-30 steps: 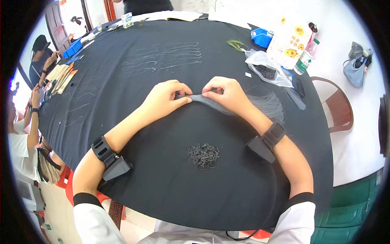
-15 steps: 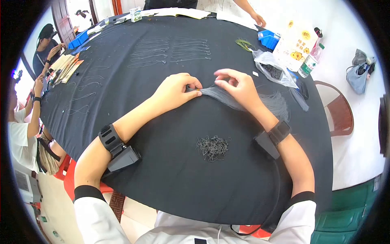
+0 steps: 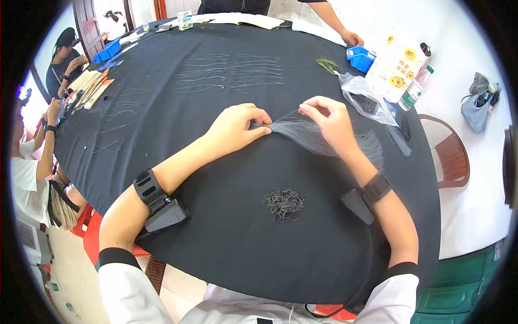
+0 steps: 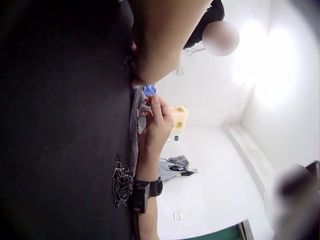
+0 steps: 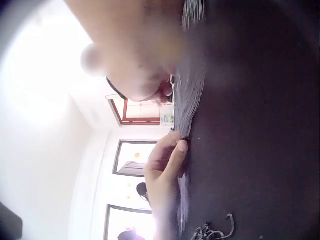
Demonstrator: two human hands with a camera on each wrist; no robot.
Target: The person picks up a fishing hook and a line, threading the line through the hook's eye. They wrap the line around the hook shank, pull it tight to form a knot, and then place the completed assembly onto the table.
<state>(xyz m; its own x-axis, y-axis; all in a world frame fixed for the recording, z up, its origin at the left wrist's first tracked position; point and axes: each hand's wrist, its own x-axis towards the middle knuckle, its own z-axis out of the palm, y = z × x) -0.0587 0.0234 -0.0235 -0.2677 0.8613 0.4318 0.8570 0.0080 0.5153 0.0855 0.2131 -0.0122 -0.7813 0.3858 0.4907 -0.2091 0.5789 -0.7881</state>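
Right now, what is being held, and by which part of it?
The left hand pinches the grey bundle at its narrow, gathered part; the right hand, a thin strand, apparently near its free end.

Before you spreads a curved table (image 3: 226, 232) under black cloth. To your right, a brown-backed chair (image 3: 452, 154) is near a white wall (image 3: 458, 43), and you have green seats (image 3: 458, 294) lower down. Pale floor (image 3: 70, 275) shows at your left, beyond it a wooden door (image 3: 89, 27). Your left wrist view catches glaring white light (image 4: 280, 65).
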